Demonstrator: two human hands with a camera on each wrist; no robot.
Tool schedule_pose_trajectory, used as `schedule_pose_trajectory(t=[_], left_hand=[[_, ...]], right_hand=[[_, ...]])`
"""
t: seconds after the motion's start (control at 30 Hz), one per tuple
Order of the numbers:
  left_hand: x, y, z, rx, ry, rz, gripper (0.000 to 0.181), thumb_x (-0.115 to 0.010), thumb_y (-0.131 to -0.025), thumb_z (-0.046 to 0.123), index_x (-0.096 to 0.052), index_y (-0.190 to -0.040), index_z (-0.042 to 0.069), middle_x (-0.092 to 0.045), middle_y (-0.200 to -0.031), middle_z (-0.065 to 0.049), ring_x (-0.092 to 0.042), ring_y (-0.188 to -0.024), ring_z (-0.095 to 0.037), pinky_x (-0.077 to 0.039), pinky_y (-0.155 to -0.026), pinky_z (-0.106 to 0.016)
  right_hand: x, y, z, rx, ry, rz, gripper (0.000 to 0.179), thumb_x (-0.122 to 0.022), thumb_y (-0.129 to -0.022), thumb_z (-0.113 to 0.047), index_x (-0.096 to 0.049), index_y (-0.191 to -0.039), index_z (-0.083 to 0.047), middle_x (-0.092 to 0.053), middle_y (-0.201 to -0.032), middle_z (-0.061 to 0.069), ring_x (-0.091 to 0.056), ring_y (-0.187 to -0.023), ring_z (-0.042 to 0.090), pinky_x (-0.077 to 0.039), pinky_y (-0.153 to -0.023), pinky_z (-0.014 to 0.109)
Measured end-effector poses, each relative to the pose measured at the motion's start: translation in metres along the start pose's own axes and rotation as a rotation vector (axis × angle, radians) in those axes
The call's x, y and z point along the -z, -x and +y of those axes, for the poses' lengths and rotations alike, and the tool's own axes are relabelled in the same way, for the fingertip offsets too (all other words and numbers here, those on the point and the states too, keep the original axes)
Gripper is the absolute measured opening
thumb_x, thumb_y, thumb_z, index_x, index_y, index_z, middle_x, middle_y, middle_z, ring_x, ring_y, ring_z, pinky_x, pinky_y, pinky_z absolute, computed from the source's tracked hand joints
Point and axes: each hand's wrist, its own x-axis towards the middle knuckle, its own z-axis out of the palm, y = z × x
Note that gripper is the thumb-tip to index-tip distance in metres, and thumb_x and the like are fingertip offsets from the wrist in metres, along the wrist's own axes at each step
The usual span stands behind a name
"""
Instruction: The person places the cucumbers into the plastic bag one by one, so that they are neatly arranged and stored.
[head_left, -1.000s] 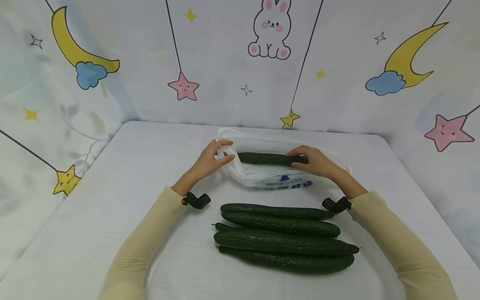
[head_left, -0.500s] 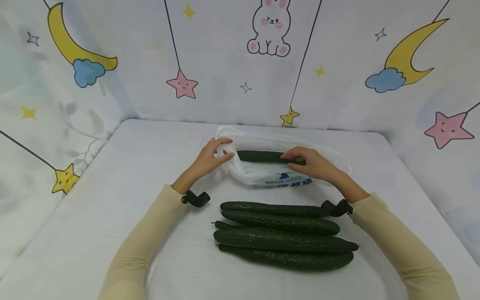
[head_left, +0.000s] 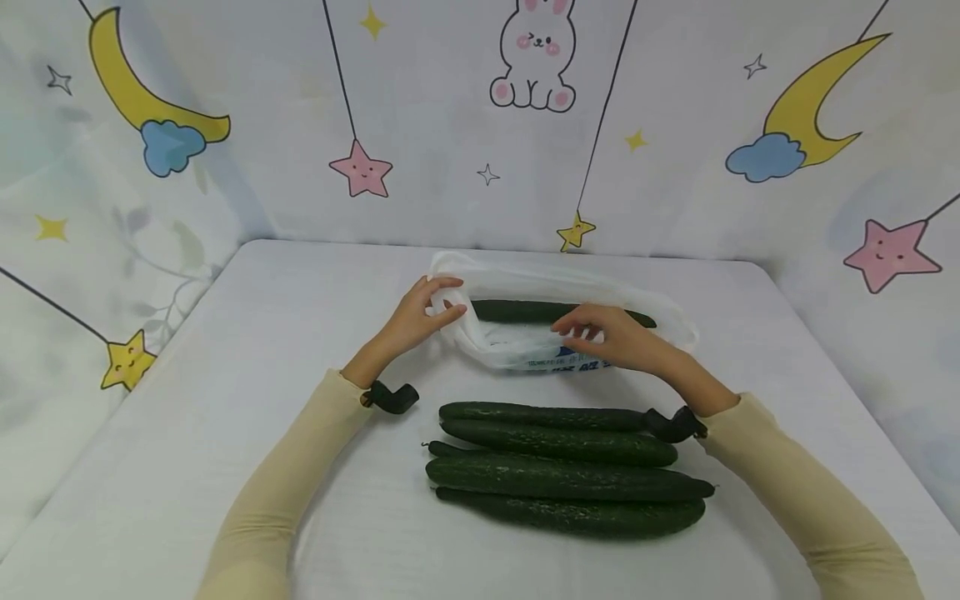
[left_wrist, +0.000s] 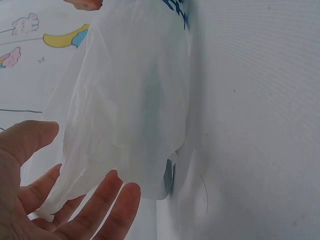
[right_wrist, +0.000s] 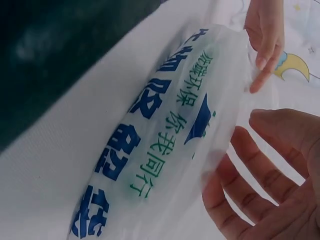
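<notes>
Fingers of the right hand [head_left: 617,337] curve loosely apart, with nothing gripped, over the near side of the white plastic bag [head_left: 504,355]; those of the left hand [head_left: 414,317] spread at the bag's left-hand mouth, whether pinching its edge I cannot tell; beside the right fingers, green print [right_wrist: 169,142] reads 低碳环保 你我同行, above larger blue characters [right_wrist: 116,152] ending in 袋; just beyond the right fingertips, inside the bag, a cucumber [head_left: 517,312] runs left to right, the right hand nearer its middle; farther from the fingers, toward the person, lies a row of cucumbers [head_left: 555,475].
</notes>
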Motion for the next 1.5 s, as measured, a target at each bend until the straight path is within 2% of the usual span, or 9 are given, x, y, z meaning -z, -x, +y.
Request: schedule_pose_trajectory(t=[0.17,0.33,0.53,0.73,1.0,1.23,1.5], left_hand=[[-0.001,0.0,0.0,0.007,0.0,0.0,0.049,-0.066,-0.095,0.023,-0.052,-0.139,0.006,-0.051,-0.129,-0.015,-0.048,-0.11,-0.032,-0.039,-0.099,-0.05],[-0.001,0.0,-0.001,0.007,0.002,0.002,0.049,-0.066,-0.095,0.024,-0.052,-0.138,0.006,-0.052,-0.13,-0.015,-0.048,-0.11,-0.028,-0.039,-0.1,-0.049],[-0.002,0.0,-0.001,0.002,0.003,0.0,0.049,-0.066,-0.095,0.023,-0.052,-0.138,0.005,-0.051,-0.133,-0.015,-0.048,-0.112,-0.028,-0.039,-0.1,-0.048],[-0.003,0.001,0.0,0.009,0.003,-0.001,0.049,-0.066,-0.095,0.023,-0.052,-0.138,0.005,-0.052,-0.129,-0.015,-0.048,-0.111,-0.029,-0.039,-0.1,-0.049],[-0.002,0.001,-0.001,0.01,0.002,-0.002,0.048,-0.065,-0.095,0.023,-0.052,-0.139,0.006,-0.05,-0.137,-0.013,-0.048,-0.114,-0.028,-0.038,-0.1,-0.048],[-0.003,0.001,-0.001,0.006,0.005,-0.001,0.05,-0.066,-0.095,0.024,-0.052,-0.139,0.004,-0.05,-0.133,-0.014,-0.047,-0.109,-0.028,-0.039,-0.098,-0.048],[-0.001,0.001,0.0,0.003,-0.006,-0.001,0.049,-0.066,-0.095,0.024,-0.052,-0.139,0.006,-0.048,-0.139,-0.013,-0.047,-0.112,-0.029,-0.039,-0.096,-0.048]], right_hand=[[-0.003,0.003,-0.004,0.01,0.021,-0.023,0.023,-0.066,-0.092,-0.005,-0.068,-0.115,-0.005,-0.067,-0.097,0.001,-0.057,-0.078,0.014,-0.05,-0.068,0.032],[-0.004,0.007,-0.009,0.032,-0.008,-0.069,0.023,-0.066,-0.092,-0.004,-0.069,-0.115,-0.003,-0.067,-0.099,0.003,-0.058,-0.076,0.013,-0.05,-0.065,0.03],[-0.006,0.013,-0.015,0.042,-0.002,-0.173,0.022,-0.064,-0.095,-0.008,-0.069,-0.115,-0.001,-0.068,-0.102,0.007,-0.059,-0.078,0.011,-0.052,-0.066,0.027],[-0.006,0.017,-0.024,0.051,0.037,-0.26,0.022,-0.063,-0.096,-0.013,-0.069,-0.116,-0.004,-0.067,-0.099,-0.003,-0.059,-0.082,0.008,-0.052,-0.071,0.027],[-0.005,0.02,-0.041,0.063,0.08,-0.32,0.022,-0.061,-0.098,-0.016,-0.069,-0.116,-0.008,-0.065,-0.099,-0.008,-0.058,-0.084,0.004,-0.053,-0.073,0.033],[-0.009,0.028,-0.059,0.072,0.092,-0.387,0.023,-0.057,-0.1,-0.02,-0.069,-0.118,-0.011,-0.063,-0.095,-0.013,-0.054,-0.082,0.001,-0.052,-0.072,0.031],[-0.009,0.038,-0.072,0.075,0.093,-0.439,0.026,-0.056,-0.101,-0.023,-0.067,-0.12,-0.01,-0.065,-0.106,-0.008,-0.057,-0.087,-0.001,-0.052,-0.077,0.027]])
